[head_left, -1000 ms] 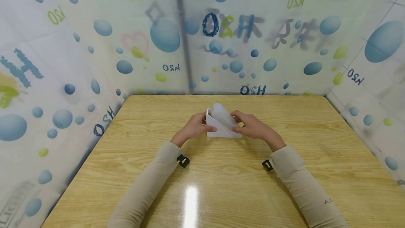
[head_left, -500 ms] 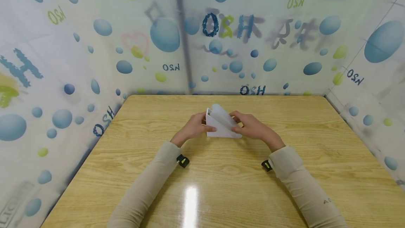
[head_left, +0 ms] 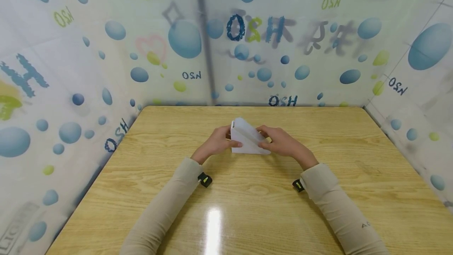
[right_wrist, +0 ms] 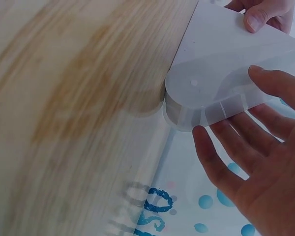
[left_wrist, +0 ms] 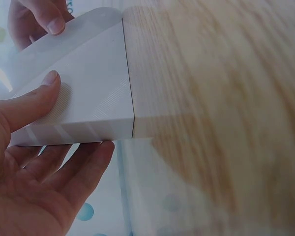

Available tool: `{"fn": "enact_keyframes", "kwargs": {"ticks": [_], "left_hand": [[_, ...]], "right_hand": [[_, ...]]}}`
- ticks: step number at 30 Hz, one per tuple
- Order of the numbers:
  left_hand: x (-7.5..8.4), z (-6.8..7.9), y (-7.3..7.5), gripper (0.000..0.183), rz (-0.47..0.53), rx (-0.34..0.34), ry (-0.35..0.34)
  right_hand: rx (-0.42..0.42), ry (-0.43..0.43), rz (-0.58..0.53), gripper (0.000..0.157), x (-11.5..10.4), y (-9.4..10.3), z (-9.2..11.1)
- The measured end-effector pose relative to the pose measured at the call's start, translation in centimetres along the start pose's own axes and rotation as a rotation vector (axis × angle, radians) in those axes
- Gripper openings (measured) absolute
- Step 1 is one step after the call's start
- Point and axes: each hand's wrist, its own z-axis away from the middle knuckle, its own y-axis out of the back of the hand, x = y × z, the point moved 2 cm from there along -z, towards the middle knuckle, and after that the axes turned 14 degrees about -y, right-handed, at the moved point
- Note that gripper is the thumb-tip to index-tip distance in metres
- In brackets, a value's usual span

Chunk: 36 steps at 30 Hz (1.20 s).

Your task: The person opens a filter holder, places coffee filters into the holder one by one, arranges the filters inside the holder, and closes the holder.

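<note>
A small white plastic box point(head_left: 244, 145) with a sloping, translucent lid point(head_left: 249, 130) stands on the table between both hands. My left hand point(head_left: 220, 141) grips its left end; in the left wrist view the thumb point(left_wrist: 44, 96) lies on one broad face and the fingers reach to the opposite side. My right hand point(head_left: 283, 141) holds the lidded end, thumb on the near face and fingers on the far one. Seen from the right wrist, the lid point(right_wrist: 206, 88) covers the rounded end of the box and lies close along it. The inside of the box is hidden.
The wooden table point(head_left: 247, 200) spreads around the hands, with a bright light reflection near its front. Behind it hangs a patterned backdrop point(head_left: 301, 50) with blue and green spots, and similar side walls enclose left and right.
The translucent lid has swung down onto the white box, narrowing the gap at its upper left. Both hands have stayed almost in place, with the right fingers slightly lower.
</note>
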Motion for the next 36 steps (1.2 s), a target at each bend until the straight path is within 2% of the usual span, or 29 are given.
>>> {"fn": "enact_keyframes", "kwargs": {"ticks": [22,36], "left_hand": [[-0.18,-0.06,-0.06,0.044,0.003,-0.008,-0.011],[-0.06,0.06,0.02,0.045,0.006,-0.009,0.008]], "right_hand": [[0.021,0.01,0.052,0.049,-0.08,-0.15,-0.02],[0.027,0.006,0.071,0.049,-0.07,-0.26,-0.14]]}}
